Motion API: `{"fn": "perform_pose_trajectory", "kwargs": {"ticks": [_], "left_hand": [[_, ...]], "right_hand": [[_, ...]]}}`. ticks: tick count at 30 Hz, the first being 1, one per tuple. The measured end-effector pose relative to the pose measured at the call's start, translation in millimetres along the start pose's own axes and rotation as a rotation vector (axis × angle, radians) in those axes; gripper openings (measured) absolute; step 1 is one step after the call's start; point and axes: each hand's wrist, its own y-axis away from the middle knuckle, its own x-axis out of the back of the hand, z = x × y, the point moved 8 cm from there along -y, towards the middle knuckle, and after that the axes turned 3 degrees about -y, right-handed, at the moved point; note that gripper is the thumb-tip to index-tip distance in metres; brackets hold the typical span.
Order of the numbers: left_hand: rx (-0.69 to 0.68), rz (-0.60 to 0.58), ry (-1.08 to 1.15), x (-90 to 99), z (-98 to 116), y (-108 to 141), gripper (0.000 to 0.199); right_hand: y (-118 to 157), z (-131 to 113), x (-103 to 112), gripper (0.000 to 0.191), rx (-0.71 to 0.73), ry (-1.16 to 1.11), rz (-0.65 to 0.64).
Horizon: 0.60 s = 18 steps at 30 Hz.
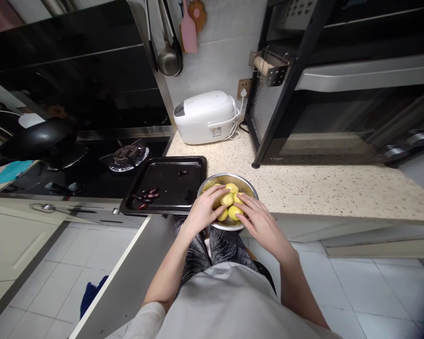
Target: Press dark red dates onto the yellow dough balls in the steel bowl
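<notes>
A round metal bowl (pixel 251 184) holding several peeled yellow potatoes (pixel 227 199) stands at the counter's front edge. Over its left side reaches my left hand (pixel 205 210), fingers apart and resting on the potatoes. My right hand (pixel 260 221) comes in from the right with spread fingers touching potatoes on that side. Neither hand is closed round a potato. Left of the bowl, a black baking tray (pixel 166 181) carries several small dark red pieces (pixel 146 197) at its left and a few near its back.
A white rice cooker (pixel 208 117) stands behind the bowl, its cord running to the wall socket. At left are a gas burner (pixel 127 154) and a black wok (pixel 42 139). A black rack with an oven (pixel 332 117) occupies the right. Below the tray, a drawer or door (pixel 127 278) stands open.
</notes>
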Motion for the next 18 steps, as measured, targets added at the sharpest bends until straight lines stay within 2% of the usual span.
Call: {"fn": "perform_pose_trajectory", "kwargs": {"ticks": [6, 13, 18], "left_hand": [[0.016, 0.053, 0.003, 1.8, 0.1, 1.8, 0.025], [0.047, 0.043, -0.154, -3.1, -2.4, -0.8, 0.022], [0.06, 0.022, -0.184, -1.5, -5.6, -5.4, 0.027]], "right_hand": [[-1.0, 2.9, 2.8, 0.038, -0.046, -0.006, 0.031], [-4.4, 3.8, -0.2, 0.041, -0.043, 0.067, 0.073], [-6.2, 9.5, 4.4, 0.045, -0.078, 0.165, 0.151]]}}
